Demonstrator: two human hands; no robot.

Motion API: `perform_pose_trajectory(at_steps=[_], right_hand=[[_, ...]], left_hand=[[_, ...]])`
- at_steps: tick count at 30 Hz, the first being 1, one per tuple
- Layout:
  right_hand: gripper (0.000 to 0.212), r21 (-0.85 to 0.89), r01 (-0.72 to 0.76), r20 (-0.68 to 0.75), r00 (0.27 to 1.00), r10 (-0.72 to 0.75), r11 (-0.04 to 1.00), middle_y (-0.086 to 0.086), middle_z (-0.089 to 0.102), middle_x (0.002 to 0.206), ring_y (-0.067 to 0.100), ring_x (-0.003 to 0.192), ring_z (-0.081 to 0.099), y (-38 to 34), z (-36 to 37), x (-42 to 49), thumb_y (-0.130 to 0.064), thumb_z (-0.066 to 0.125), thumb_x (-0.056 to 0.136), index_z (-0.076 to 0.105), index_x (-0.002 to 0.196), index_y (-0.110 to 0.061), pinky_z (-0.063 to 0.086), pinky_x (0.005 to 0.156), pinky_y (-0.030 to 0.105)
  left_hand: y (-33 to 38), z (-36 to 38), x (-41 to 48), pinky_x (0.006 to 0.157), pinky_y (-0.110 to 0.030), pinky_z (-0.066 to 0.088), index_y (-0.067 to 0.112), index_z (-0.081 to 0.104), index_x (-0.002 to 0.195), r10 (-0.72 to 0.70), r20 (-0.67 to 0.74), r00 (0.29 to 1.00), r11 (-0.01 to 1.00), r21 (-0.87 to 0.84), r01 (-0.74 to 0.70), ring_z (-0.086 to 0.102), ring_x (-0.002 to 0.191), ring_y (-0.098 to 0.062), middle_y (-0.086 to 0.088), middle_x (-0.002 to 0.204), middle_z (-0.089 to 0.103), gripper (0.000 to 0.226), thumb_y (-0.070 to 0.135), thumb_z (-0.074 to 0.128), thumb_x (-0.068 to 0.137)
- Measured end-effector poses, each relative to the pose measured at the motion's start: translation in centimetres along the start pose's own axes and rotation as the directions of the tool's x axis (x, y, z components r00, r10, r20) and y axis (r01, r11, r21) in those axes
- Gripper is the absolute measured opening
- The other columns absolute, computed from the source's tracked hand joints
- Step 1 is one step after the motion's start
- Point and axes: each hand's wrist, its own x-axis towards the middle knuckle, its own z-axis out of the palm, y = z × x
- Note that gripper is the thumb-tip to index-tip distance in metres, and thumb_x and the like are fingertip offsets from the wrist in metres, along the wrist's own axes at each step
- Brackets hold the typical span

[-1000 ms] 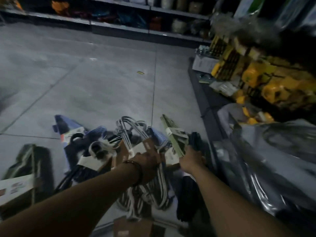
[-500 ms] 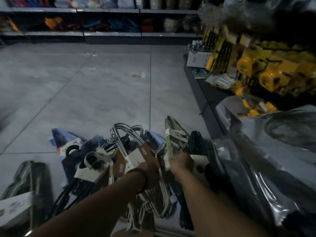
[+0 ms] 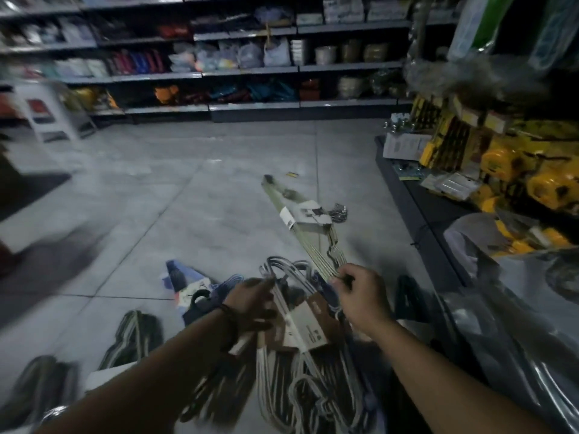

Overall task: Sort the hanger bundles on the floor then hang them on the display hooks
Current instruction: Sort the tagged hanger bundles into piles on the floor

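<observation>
Swung outward since a second ago: olive-green plastic hanger bundle with white card label (image 3: 304,227), over grey tiled floor (image 3: 219,198) | your right hand (image 3: 360,297), grip clamped on its end, sorted it apart | left hand (image 3: 250,305) steadied grey-striped bundle (image 3: 302,332); grip: cannot tell

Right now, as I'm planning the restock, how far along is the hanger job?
Partly sorted: two dark bundles lie apart on the floor at left. In hand: the right hand grips the green bundle by one end; the left hand is in the mixed pile, grip blurred. Left: the pile needs sorting, and no bundle shows on a hook.
</observation>
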Motion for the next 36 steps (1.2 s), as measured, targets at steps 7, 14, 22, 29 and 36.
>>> perform_pose_trajectory(at_steps=[7, 14, 22, 29, 36], right_hand=[[0.026, -0.090, 0.255, 0.245, 0.943, -0.226, 0.963, -0.008, 0.062, 0.065, 0.005, 0.063, 0.061, -9.3, -0.9, -5.0, -0.027, 0.080, 0.086, 0.060, 0.070, -0.030, 0.053, 0.066, 0.030], [0.027, -0.138, 0.441, 0.430, 0.833, -0.348, 0.887, -0.012, 0.068, 0.074, -0.003, 0.071, 0.061, -20.8, -0.5, -13.9, -0.029, 0.083, 0.085, 0.062, 0.072, -0.039, 0.051, 0.068, 0.029], [0.008, -0.062, 0.569, 0.551, 0.704, -0.447, 0.820, -0.016, 0.059, 0.074, -0.002, 0.069, 0.053, -29.0, 4.4, -24.0, -0.028, 0.072, 0.096, 0.070, 0.089, -0.025, 0.040, 0.065, 0.015], [0.005, 0.013, 0.667, 0.578, 0.603, -0.550, 0.745, -0.015, 0.051, 0.081, -0.003, 0.073, 0.048, -32.8, 8.5, -30.0, -0.018, 0.067, 0.098, 0.067, 0.092, -0.018, 0.037, 0.065, 0.011], [0.014, 0.097, 0.680, 0.541, 0.577, -0.612, 0.727, -0.022, 0.061, 0.077, -0.007, 0.073, 0.059, -33.9, 8.0, -28.6, -0.017, 0.075, 0.091, 0.067, 0.088, -0.029, 0.039, 0.064, 0.008]], left_hand=[[0.6, -16.7, -9.6, 0.108, -0.049, 0.048, 0.008, 0.035, 0.154, 0.242, -0.474, 0.847, 0.932, 0.356, -0.067, 0.049, 0.135, -0.042, -0.024, 0.152, 0.040, 0.090, 0.041, 0.082, 0.085], [-3.7, -27.9, -21.7, 0.115, -0.042, 0.040, 0.017, 0.034, 0.156, 0.330, -0.502, 0.800, 0.672, 0.719, 0.175, 0.043, 0.141, -0.041, -0.021, 0.162, 0.024, 0.085, 0.042, 0.078, 0.086], [-9.1, -29.9, -30.8, 0.087, -0.058, 0.060, 0.008, 0.065, 0.112, -0.096, -0.408, 0.908, 0.983, -0.184, 0.021, 0.071, 0.089, -0.043, -0.023, 0.112, 0.070, 0.036, 0.040, 0.068, 0.097], [-8.0, -26.8, -32.8, 0.042, -0.028, 0.048, 0.003, 0.060, 0.105, -0.179, -0.433, 0.883, 0.787, -0.601, -0.136, 0.049, 0.030, -0.020, -0.016, 0.070, 0.052, 0.011, -0.004, 0.060, 0.097], [-10.6, -32.7, -33.4, 0.091, -0.046, 0.059, 0.017, 0.053, 0.132, 0.019, -0.762, 0.647, 0.968, 0.176, 0.179, 0.065, 0.105, -0.032, -0.017, 0.131, 0.050, 0.067, 0.050, 0.075, 0.078]])
